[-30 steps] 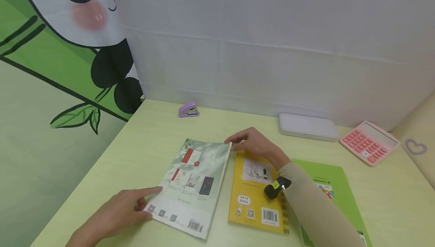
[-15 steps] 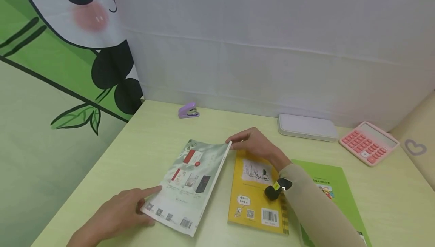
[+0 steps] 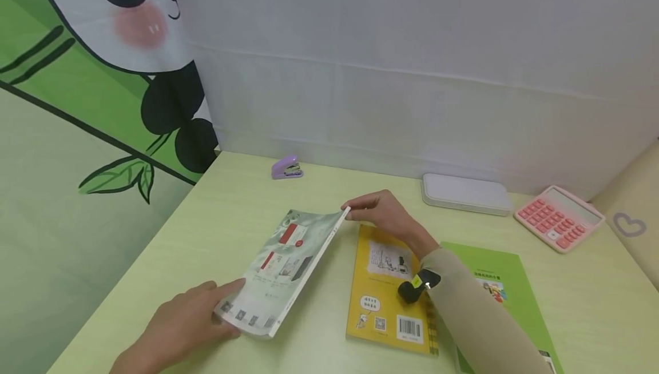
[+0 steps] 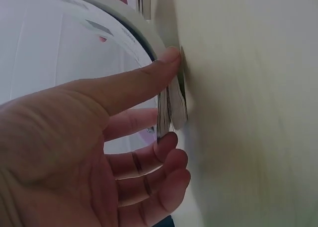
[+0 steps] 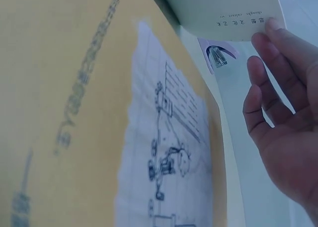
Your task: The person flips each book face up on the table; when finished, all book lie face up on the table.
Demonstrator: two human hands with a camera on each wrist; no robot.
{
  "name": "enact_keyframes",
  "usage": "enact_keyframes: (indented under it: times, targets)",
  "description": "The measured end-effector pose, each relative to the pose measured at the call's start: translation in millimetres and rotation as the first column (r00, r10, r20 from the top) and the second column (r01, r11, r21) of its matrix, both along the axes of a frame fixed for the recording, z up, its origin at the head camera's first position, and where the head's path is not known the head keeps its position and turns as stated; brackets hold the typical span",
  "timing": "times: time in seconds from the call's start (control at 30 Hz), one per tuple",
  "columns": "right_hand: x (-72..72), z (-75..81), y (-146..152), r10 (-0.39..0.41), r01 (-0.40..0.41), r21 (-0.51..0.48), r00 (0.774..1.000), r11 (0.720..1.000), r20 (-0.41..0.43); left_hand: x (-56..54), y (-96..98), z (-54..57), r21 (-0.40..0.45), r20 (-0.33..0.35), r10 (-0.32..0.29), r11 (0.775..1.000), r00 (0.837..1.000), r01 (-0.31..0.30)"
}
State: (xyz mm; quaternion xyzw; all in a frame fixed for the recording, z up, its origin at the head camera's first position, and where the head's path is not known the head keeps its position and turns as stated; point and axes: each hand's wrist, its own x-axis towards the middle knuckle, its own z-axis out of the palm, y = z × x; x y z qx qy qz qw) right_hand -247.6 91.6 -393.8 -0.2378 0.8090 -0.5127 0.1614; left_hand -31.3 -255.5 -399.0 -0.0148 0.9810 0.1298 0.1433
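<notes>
A pale green and white magazine is tilted, its right side raised off the table and its cover bowed. At its near left corner my left hand holds the edge; in the left wrist view the thumb and index finger lie about the fanned pages. My right hand pinches the far right corner between thumb and fingertips, as the right wrist view shows, with printed text on the magazine's underside. Under the right forearm lies a yellow notebook, back cover up.
A green book lies right of the yellow notebook, partly under the right sleeve. Along the back stand a purple stapler, a pale flat case and a pink calculator. A white curtain hangs behind the table.
The magazine's right side has risen from nearly flat to a steep tilt, its spine edge now showing. The right hand lifted slightly with the corner; the left hand's grip closed about the near left corner.
</notes>
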Motion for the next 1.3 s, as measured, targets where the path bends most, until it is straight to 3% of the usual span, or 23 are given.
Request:
enact_keyframes:
  times: [0.37, 0.53, 0.9, 1.1, 1.3]
  targets:
    - [1.1, 2.5, -4.0, -0.06, 0.06, -0.013, 0.998, 0.998, -0.015, 5.2, 0.4, -0.6, -0.063, -0.058, -0.024, 0.998, 0.998, 0.021]
    - [1.5, 3.8, -4.9, -0.068, 0.067, -0.028, 0.998, 0.997, -0.018, 7.3, -4.9, 0.1, -0.046, -0.088, -0.035, 0.998, 0.996, 0.031]
    - [1.3, 8.3, -7.1, -0.049, 0.042, -0.117, 0.997, 0.992, -0.058, 2.6, -12.9, 9.9, 0.0, -0.068, 0.001, 1.0, 0.998, -0.001]
    - [-0.5, 11.7, -9.5, -0.054, 0.041, -0.164, 0.996, 0.986, -0.076, 4.0, -18.9, 11.1, 0.051, -0.143, 0.005, 0.999, 0.99, 0.002]
    - [1.4, 18.1, -12.1, -0.099, 0.083, -0.222, 0.993, 0.972, -0.063, 6.6, -22.6, 12.5, 0.075, -0.277, -0.059, 0.994, 0.959, 0.083]
